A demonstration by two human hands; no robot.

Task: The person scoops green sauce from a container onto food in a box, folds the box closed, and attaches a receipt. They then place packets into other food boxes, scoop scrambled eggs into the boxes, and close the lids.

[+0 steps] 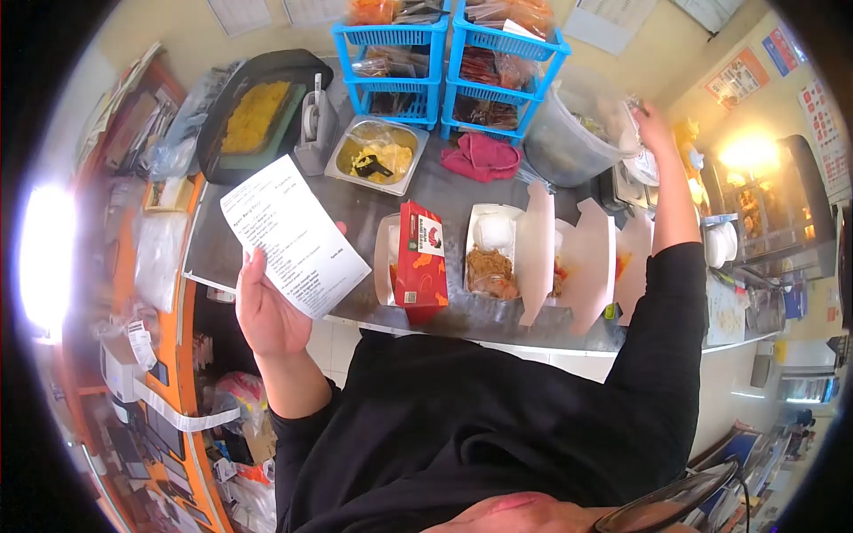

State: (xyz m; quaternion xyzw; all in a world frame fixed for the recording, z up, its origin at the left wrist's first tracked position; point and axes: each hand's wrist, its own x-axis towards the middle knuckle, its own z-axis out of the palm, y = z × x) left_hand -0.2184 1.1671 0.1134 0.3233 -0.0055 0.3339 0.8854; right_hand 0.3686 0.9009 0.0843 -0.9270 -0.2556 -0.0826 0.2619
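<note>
My left hand [271, 315] grips a printed paper slip [298, 235] at its lower left edge, held up tilted over the counter. Reaching far to the right, my right hand [656, 133] is at the rim of a large translucent tub [564, 147]. Its fingers are curled beside something whitish, and I cannot tell what they hold. A red printed food box [422, 266] stands in front of me with its lid partly raised. Beside it, an open box holds white rice [494, 233] and brown crumbly food [491, 274]. Upright white lids [593, 258] partly hide more filled boxes.
Blue stacked baskets [391, 84] of packets stand at the back, with a pink cloth [481, 157] before them. A metal pan [377, 153] holds yellow food and a black scoop. Further left is a black tray [284, 67] of yellow food. A lit food warmer [760, 204] stands right.
</note>
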